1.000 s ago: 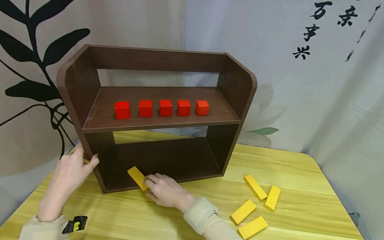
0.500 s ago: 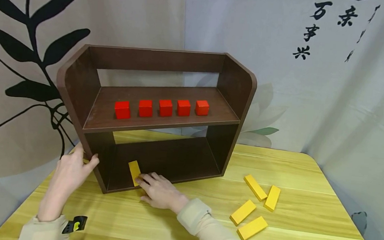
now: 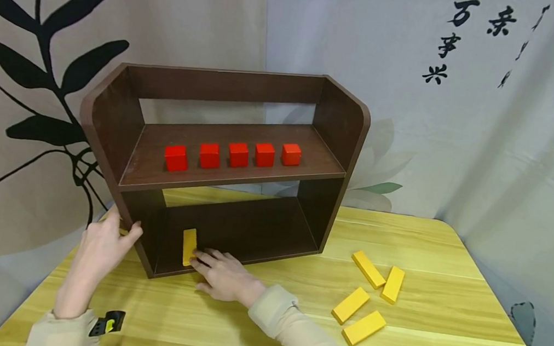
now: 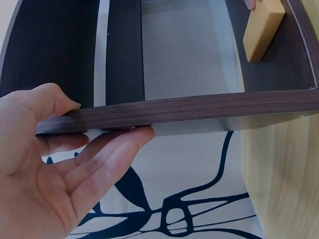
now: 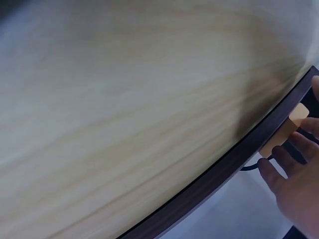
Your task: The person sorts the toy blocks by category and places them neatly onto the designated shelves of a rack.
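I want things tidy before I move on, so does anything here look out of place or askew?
Four yellow blocks lie scattered at different angles on the table, right of the shelf. The red cubes on the upper shelf sit in a neat row. One yellow block is on the bottom board under the right hand.

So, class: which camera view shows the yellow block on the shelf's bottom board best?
The head view: the yellow block shows whole on the bottom board of the shelf, with the right hand touching it. The left wrist view shows it at the frame's top edge; the right wrist view shows it blurred behind fingers.
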`<state>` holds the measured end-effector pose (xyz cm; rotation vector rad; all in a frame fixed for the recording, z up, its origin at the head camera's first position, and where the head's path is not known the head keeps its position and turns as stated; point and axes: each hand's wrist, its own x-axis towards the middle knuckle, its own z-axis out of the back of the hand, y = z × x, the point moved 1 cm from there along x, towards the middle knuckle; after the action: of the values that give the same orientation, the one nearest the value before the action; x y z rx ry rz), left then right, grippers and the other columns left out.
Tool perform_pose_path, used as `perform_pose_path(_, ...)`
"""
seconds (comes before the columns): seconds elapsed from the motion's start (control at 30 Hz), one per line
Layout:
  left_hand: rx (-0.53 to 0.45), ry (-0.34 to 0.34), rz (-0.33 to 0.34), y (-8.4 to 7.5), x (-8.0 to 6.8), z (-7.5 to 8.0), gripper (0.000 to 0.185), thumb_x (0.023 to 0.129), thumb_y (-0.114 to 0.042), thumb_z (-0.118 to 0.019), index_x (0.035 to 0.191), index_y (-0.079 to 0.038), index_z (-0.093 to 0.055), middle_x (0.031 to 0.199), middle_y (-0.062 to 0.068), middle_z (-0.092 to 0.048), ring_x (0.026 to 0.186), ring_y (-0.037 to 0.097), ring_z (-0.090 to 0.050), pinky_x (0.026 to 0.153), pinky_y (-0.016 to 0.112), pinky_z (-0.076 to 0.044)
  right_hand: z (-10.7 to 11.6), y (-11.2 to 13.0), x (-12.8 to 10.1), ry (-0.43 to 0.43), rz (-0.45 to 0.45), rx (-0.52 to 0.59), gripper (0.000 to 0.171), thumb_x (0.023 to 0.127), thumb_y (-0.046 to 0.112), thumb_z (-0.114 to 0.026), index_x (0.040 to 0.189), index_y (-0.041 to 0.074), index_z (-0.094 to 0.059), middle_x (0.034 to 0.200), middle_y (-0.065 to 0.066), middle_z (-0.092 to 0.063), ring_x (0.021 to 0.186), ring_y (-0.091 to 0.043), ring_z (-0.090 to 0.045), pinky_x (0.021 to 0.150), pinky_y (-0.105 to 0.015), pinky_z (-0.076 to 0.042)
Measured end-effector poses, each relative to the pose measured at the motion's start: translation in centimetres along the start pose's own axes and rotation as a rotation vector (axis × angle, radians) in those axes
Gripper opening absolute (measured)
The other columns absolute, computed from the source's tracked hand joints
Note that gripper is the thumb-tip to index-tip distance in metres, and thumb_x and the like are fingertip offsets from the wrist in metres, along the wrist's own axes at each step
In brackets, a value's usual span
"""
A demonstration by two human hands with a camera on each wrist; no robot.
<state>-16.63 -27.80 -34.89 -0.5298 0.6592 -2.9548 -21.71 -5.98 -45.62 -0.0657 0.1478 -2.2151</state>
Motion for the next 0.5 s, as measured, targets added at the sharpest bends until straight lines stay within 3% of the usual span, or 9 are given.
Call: perform_pose_path(0.5,-0.004,0.000,-0.013,0.07,0.00,-0.05,0.032,0.095,-0.025,-0.049,0.108,0.004,-0.042,0.056,0.006,-0.042,0.042,0.018,-0.039,0.042,0.030,-0.030,0.11,-0.04,0.20,0.047,-0.006,0.048,0.061,0.097,0.051,-0.038,0.151,0.029,-0.021,0.160,0.010,-0.015,0.146,-0.013,-0.024,0.111,-0.036,-0.036)
